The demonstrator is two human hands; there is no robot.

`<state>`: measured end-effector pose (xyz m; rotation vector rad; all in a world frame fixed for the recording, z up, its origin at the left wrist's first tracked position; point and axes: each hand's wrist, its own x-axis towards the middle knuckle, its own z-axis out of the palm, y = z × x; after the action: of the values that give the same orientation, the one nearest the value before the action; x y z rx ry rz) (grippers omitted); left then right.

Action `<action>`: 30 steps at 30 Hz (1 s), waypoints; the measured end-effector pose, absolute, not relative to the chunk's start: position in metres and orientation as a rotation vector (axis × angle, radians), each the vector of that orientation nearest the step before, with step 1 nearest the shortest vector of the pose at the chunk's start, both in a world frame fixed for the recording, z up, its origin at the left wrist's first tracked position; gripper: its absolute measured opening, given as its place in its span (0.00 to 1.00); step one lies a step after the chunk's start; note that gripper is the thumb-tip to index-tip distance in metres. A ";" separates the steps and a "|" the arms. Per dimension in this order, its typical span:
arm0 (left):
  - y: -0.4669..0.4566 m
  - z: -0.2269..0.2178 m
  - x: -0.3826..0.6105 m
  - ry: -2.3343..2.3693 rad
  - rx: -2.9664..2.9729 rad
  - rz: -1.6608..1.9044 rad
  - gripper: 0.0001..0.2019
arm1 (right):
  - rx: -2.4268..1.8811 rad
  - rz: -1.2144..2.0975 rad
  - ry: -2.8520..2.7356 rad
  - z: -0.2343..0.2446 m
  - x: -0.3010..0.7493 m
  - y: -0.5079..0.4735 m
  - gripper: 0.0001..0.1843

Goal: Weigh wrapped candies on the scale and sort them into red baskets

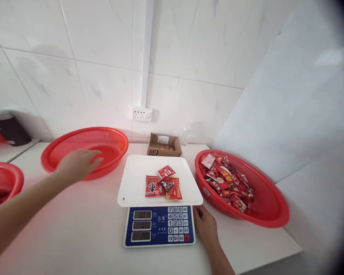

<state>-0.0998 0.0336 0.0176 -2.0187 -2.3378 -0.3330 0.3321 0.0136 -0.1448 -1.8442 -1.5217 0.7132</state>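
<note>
A blue-faced digital scale (159, 225) stands in front of me with a white tray (137, 187) on top. Several small red snack packets (163, 183) lie on that tray. My left hand (78, 163) reaches out flat, fingers spread, over the near rim of an empty red mesh basket (103, 142). My right hand (205, 226) rests beside the scale's right edge, its fingers tucked under the tray and partly hidden. To the right, a second red basket (272, 214) holds a heap of red packets (226, 179).
A small open cardboard box (164, 146) sits against the tiled wall under a socket (142, 114). A third red basket (4, 179) shows at the left edge, with a dark bin (9, 128) behind it. The white counter ends near the right basket.
</note>
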 end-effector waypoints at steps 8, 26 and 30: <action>0.042 -0.014 0.056 -1.759 -3.096 -0.426 0.41 | -1.789 0.702 -1.499 -0.146 0.331 0.012 0.21; 0.067 -0.018 0.048 -1.796 -2.820 -0.677 0.07 | -1.753 0.698 -1.490 -0.150 0.332 0.014 0.19; 0.068 0.008 0.001 -2.066 -2.429 -0.916 0.08 | -1.749 0.721 -1.493 -0.151 0.333 0.015 0.20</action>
<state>0.0010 0.0677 0.0077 -2.4288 -2.0663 -0.9159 0.3326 0.0148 -0.1507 -1.7493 -1.4929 0.7214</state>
